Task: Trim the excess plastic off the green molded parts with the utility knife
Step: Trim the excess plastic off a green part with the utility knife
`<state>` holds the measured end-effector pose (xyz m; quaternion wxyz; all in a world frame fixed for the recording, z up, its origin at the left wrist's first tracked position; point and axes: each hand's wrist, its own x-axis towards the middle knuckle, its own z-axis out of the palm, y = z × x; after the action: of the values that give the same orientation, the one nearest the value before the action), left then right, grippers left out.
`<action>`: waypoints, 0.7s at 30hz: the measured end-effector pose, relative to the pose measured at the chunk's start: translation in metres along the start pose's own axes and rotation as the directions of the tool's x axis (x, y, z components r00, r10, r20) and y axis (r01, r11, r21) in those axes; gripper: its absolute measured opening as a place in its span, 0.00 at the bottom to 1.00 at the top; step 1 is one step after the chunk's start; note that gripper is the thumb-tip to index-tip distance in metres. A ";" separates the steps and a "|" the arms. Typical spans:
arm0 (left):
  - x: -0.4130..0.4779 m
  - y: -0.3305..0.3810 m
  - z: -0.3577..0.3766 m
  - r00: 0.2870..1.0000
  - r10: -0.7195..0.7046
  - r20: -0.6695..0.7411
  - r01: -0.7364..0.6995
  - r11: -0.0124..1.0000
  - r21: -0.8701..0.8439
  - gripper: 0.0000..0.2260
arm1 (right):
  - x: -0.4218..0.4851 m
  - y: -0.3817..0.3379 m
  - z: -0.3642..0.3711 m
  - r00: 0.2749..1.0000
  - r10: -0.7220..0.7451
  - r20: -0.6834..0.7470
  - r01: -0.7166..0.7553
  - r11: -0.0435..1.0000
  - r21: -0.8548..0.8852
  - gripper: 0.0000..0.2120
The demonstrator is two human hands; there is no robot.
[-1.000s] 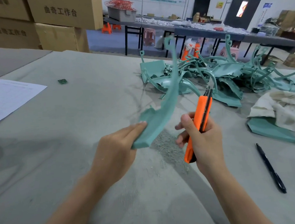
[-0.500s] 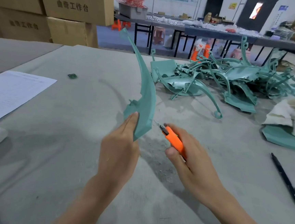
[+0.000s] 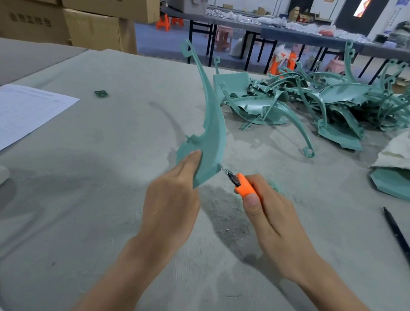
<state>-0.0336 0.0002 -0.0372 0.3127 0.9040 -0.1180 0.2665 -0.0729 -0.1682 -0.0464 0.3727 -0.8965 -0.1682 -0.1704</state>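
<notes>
Your left hand [image 3: 171,203] grips the green molded part [image 3: 212,135] by its broad lower end. The thumb lies flat on the near face; the fingers go behind the plastic, where you cannot see them. The part is held above the felt-covered table [image 3: 88,170], just left of centre, with its thin curved arm rising toward 12 o'clock and ending in a small ring.

Your right hand [image 3: 276,218] is curled round the orange utility knife [image 3: 244,188], the thumb pressed along the top of the handle. The short blade points toward 11 o'clock and its tip meets the part's lower right corner. Fine green shavings [image 3: 275,186] lie on the table just beside that hand.

The pile of green molded parts [image 3: 331,104] sits at 2 o'clock, well apart from your hands. At 3 o'clock a crumpled white cloth [image 3: 407,155] rests on another green piece. A black pen [image 3: 405,247] lies at 4 o'clock. A printed sheet of paper [image 3: 14,115] lies at 10 o'clock, with a small green scrap [image 3: 101,93] near its far corner. Cardboard boxes [image 3: 93,28] stand at 11 o'clock.
</notes>
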 end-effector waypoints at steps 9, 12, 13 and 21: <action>-0.001 0.001 0.000 0.999 0.003 0.040 -0.002 1.000 -0.025 0.25 | 0.001 -0.005 0.002 0.999 0.035 -0.023 -0.036 0.998 -0.058 0.16; -0.001 0.001 0.000 0.999 -0.006 0.044 0.007 1.000 -0.024 0.25 | 0.002 -0.004 0.004 0.998 0.057 -0.029 -0.059 0.994 -0.097 0.18; -0.001 0.002 0.000 0.999 -0.003 0.046 0.004 1.000 -0.029 0.25 | 0.002 -0.003 0.003 0.997 0.069 -0.031 -0.071 0.992 -0.106 0.18; -0.005 0.007 -0.002 0.996 0.075 0.057 -0.072 0.996 -0.051 0.23 | 0.011 0.013 -0.002 0.989 0.123 -0.083 -0.133 0.983 -0.126 0.17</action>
<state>-0.0412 -0.0038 -0.0353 0.3212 0.8986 -0.1669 0.2479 -0.0583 -0.1762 -0.0486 0.3291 -0.9211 -0.0844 -0.1903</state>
